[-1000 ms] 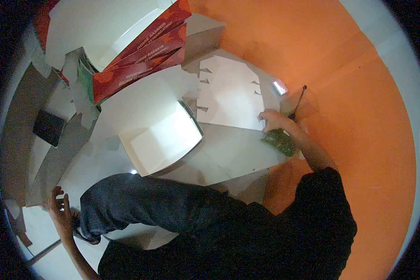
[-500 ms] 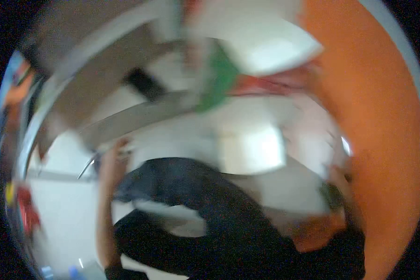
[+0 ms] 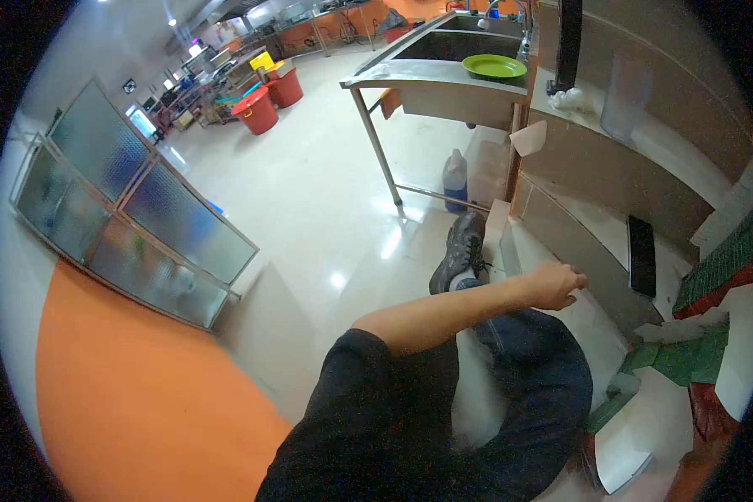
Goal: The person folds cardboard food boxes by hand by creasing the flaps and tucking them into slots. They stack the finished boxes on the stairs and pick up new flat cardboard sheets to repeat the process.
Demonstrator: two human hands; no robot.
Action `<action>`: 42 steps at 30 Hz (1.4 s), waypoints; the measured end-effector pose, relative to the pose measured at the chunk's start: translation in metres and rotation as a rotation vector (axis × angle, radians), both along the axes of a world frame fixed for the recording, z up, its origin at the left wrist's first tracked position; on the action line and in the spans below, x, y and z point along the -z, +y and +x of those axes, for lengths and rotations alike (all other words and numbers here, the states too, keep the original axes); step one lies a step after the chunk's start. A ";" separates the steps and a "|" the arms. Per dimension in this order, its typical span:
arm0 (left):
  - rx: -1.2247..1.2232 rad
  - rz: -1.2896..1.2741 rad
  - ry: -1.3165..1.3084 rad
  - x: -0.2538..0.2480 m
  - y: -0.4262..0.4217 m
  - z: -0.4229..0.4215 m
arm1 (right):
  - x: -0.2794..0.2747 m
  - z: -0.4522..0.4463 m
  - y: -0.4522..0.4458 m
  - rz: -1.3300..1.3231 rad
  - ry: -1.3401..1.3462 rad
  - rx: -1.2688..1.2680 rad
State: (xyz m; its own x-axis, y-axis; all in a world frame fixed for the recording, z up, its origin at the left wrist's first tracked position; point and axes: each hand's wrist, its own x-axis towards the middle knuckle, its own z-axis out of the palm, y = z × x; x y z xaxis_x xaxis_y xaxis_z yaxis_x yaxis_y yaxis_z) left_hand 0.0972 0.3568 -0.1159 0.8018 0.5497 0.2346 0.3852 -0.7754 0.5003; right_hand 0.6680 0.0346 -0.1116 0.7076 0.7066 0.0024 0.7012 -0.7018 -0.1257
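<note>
My left hand (image 3: 554,286) is stretched out to the right above my bent knee, its fingers curled in. I see nothing in it, though the palm is turned away. My bare forearm crosses in front of the dark trousers (image 3: 535,393) and the black shoe (image 3: 460,251). Beyond the fingers stands a low grey-beige panel (image 3: 581,251). Farther right, a black phone-like slab (image 3: 642,255) lies on a pale ledge. Green textured pieces with red-brown edges (image 3: 686,360) and a curved white sheet (image 3: 644,427) are at the lower right. My right hand is out of view.
A metal sink stand (image 3: 431,84) with a green plate (image 3: 494,66) is ahead. Under it stands a jug with blue liquid (image 3: 455,180). A framed glass panel (image 3: 134,201) leans at the left by an orange wall (image 3: 142,376). Red buckets (image 3: 256,111) stand farther back.
My view has swung to the left and sharpened, bringing in the sink stand and glass panel. The green and red pieces now sit at the right edge. My right hand has left the view.
</note>
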 end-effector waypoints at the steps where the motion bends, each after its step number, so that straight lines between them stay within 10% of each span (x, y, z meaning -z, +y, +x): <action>1: 0.003 0.002 -0.017 0.001 0.002 0.000 | 0.002 0.002 0.005 -0.004 0.002 0.002; 42: 0.020 -0.059 0.026 0.005 0.014 0.004 | -0.016 0.028 0.027 0.006 0.024 0.010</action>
